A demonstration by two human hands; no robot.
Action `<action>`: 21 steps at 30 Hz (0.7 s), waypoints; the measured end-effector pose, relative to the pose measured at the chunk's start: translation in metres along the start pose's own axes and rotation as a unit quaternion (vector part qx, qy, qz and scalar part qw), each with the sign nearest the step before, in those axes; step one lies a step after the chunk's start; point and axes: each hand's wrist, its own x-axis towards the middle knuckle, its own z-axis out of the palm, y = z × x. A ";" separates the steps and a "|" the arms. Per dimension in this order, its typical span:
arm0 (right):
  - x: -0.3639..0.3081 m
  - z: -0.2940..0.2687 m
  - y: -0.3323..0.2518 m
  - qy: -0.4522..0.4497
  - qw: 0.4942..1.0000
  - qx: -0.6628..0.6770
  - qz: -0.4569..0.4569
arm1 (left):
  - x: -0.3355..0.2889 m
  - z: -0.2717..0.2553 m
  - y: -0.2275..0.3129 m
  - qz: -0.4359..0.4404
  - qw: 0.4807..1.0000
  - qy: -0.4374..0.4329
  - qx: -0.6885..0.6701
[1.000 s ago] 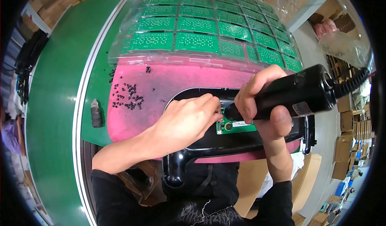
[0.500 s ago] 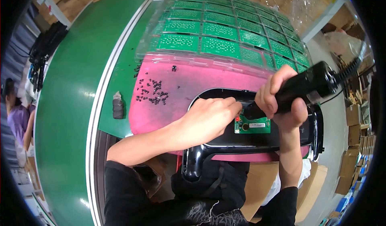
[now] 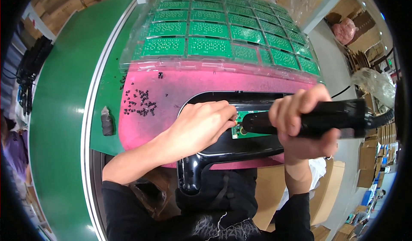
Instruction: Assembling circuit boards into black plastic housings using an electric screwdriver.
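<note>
A small green circuit board [image 3: 237, 133] lies inside a glossy black plastic housing [image 3: 253, 145] with a handle-like arm at its near left. My left hand [image 3: 201, 123] reaches over the housing's left rim, thumb and fingers pinched together at the board's left edge; what they hold, if anything, is hidden. Wrapped around a black electric screwdriver [image 3: 339, 117], my right hand [image 3: 298, 123] keeps it tilted, its nose over the board close to my left fingertips. The bit's tip cannot be made out. Loose small black screws [image 3: 143, 103] are scattered on the pink mat [image 3: 159, 127].
Beyond the mat, a clear plastic tray [image 3: 171, 63] holds rows of green circuit boards. A dark wrapped tool [image 3: 107, 121] lies on the green table [image 3: 64, 125] at left. Cardboard [image 3: 268, 194] stands near my lap. The screwdriver's cable trails off right.
The whole view has shifted, so the scene sits further left. My right hand has tipped the screwdriver, its back end now lower and nearer. My left fingers stay pinched at the board's left edge.
</note>
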 end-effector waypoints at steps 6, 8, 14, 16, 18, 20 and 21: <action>0.001 0.003 -0.020 -0.008 0.998 0.024 -0.063 | 0.004 -0.003 0.002 0.059 0.995 0.029 -0.073; 0.001 0.005 -0.020 -0.005 0.995 0.041 -0.092 | 0.005 0.000 -0.001 0.075 0.994 0.029 -0.079; -0.001 0.007 -0.022 0.001 0.995 0.060 -0.082 | 0.006 -0.002 -0.002 0.112 0.990 0.044 -0.079; -0.001 0.007 -0.021 -0.006 0.995 0.067 -0.075 | 0.004 -0.005 -0.001 0.104 0.991 0.017 -0.084; -0.003 0.005 -0.019 -0.018 0.998 0.044 -0.041 | 0.006 -0.012 -0.001 0.100 0.991 0.049 -0.070; -0.006 -0.002 -0.017 -0.037 0.999 0.014 0.002 | 0.006 -0.019 -0.005 0.056 0.992 0.109 -0.029; -0.009 -0.002 -0.013 -0.032 0.999 0.004 0.021 | 0.008 -0.026 -0.012 0.051 0.989 0.140 0.000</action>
